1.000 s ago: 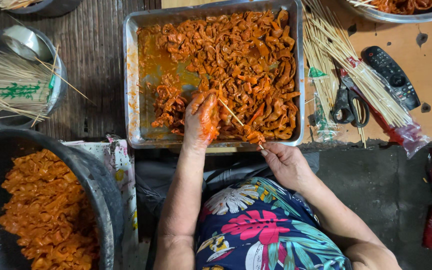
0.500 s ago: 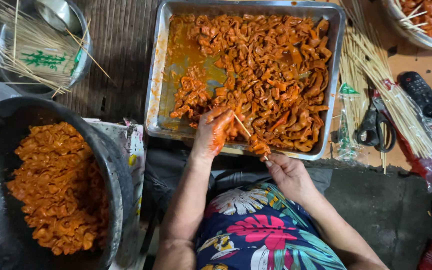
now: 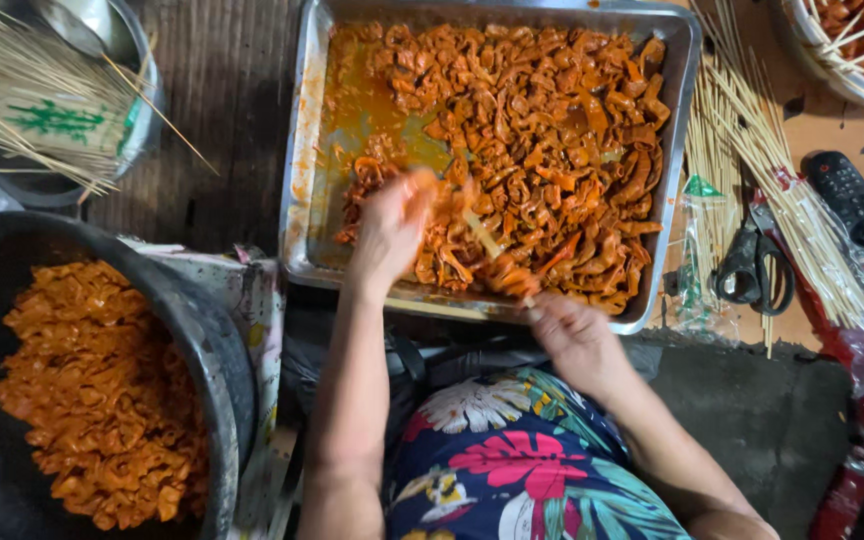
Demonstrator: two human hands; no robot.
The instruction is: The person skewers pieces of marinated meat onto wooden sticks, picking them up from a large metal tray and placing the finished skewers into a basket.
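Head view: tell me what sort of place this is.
Probably an informal home or street-food prep spot: a metal tray of orange marinated meat strips, loose bamboo skewers, and household scissors with a remote control alongside.

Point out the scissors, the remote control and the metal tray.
scissors (image 3: pixel 752 268): head view, on the black handles beside the skewers.
remote control (image 3: pixel 857 220): head view, middle of its black button face.
metal tray (image 3: pixel 304 180): head view, on its bare left rim.

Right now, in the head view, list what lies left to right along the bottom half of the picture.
Black pan of orange pieces → left hand → right hand holding a skewer → scissors → remote.
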